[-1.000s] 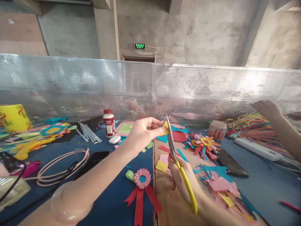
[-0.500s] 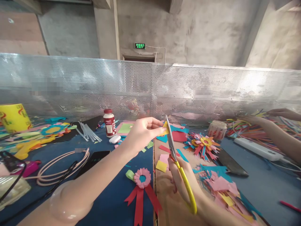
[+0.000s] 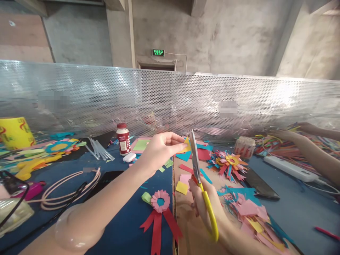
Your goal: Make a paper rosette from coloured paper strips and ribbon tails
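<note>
Between the thumb and fingers of my left hand (image 3: 166, 147) is a small yellow paper piece (image 3: 187, 146) with a pointed top. My right hand (image 3: 205, 196) is closed on the yellow-handled scissors (image 3: 196, 159), whose blades point up and look nearly together, just right of the paper. Below lies a pink paper rosette (image 3: 160, 201) with a blue centre and red ribbon tails (image 3: 157, 232). Yellow square paper (image 3: 181, 187) and pink paper lie on the brown board (image 3: 190, 226). Right of the scissors is a multicoloured paper flower (image 3: 230, 161).
A red-capped bottle (image 3: 123, 139) and white case (image 3: 129, 157) stand behind my left forearm. Coiled cable (image 3: 47, 191) lies left. Rightward are a dark phone (image 3: 261, 184), power strip (image 3: 290, 168), paper scraps (image 3: 251, 209) and another person's hands (image 3: 287, 136) over coloured strips.
The scissors have shifted slightly right, away from the yellow paper, which now shows a clear pointed tip. My left hand stays almost in place.
</note>
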